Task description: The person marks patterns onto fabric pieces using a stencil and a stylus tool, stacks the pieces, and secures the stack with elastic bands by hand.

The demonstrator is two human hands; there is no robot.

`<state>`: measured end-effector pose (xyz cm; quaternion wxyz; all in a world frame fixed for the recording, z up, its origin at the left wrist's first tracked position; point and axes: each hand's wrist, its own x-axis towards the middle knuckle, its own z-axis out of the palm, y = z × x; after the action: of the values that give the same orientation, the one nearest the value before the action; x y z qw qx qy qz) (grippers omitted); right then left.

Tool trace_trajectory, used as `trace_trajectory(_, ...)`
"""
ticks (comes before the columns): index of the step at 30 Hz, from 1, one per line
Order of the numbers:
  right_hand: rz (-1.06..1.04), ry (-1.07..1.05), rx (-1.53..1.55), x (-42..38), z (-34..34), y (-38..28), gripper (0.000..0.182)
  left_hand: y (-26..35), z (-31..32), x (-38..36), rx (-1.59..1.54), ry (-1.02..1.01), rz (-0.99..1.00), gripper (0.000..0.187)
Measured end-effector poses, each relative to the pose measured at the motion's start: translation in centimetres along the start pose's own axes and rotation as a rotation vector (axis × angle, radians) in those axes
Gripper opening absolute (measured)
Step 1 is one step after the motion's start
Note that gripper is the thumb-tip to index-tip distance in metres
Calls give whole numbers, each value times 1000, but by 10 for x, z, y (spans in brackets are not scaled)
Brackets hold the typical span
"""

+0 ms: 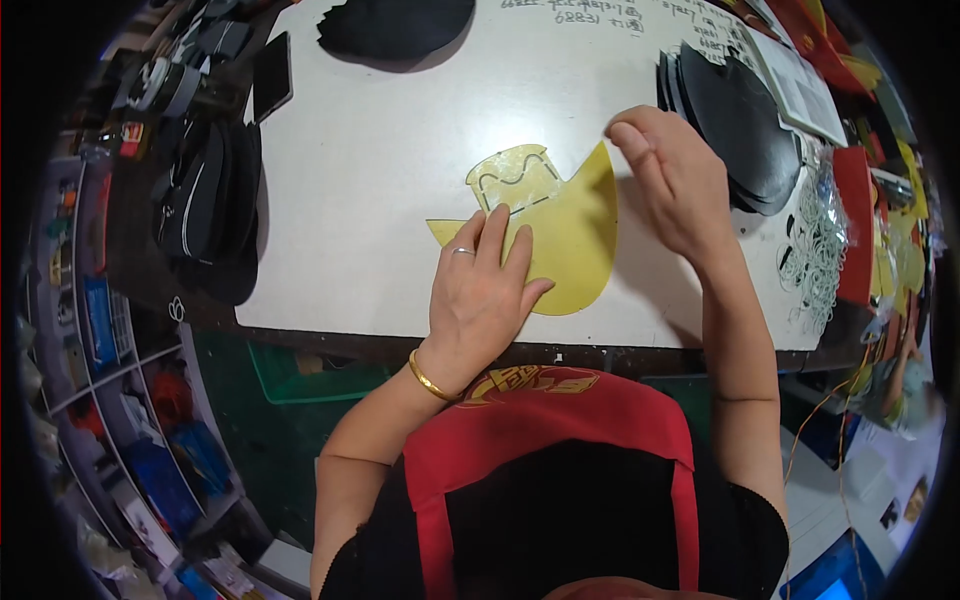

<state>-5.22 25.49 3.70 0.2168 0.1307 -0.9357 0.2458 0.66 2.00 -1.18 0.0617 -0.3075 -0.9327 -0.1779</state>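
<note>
A yellow cut sheet (pixel 578 245) with pointed corners and a rounded edge lies on the white work board. At its upper part is a smaller, shiny, yellowish template (pixel 522 178) with a wavy dark line or slot and dashes along its sides. My left hand (pixel 475 290), fingers spread, rests flat on the sheet, its fingertips at the template's lower edge. Raised just right of the sheet's upper right point, my right hand (pixel 678 175) has its fingers curled in with the thumb against them. Whatever it may hold is hidden.
Black cut pieces are stacked at right (pixel 735 130) and left (pixel 215 205); another black piece (pixel 400 30) lies at the far edge. A dark phone-like slab (pixel 272 78) sits at left. Pale rubber bands (pixel 812 260) heap at right. Handwriting marks the board (pixel 340 180).
</note>
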Motion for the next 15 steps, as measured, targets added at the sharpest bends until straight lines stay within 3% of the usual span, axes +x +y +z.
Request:
trace_trajectory(1, -120, -71, -81, 1, 5, 0, 31, 0, 0, -1, -6, 7, 1, 57)
trace_trajectory(4, 182, -481, 308, 9, 25, -23, 31, -1, 2, -2, -22, 20, 7, 56)
trace_trajectory(5, -70, -393, 383, 8, 40, -20, 32, -2, 3, -2, -27, 15, 6, 56)
trace_trajectory(8, -13, -618, 305, 21, 62, -34, 30, -3, 3, -2, -39, 6, 2, 53)
trace_trajectory(12, -67, -444, 189, 34, 81, -18, 32, -3, 4, -3, -43, 10, -17, 53)
trace_trajectory(15, -84, -479, 113, 27, 65, -18, 31, -1, 2, -2, -48, -7, -33, 53)
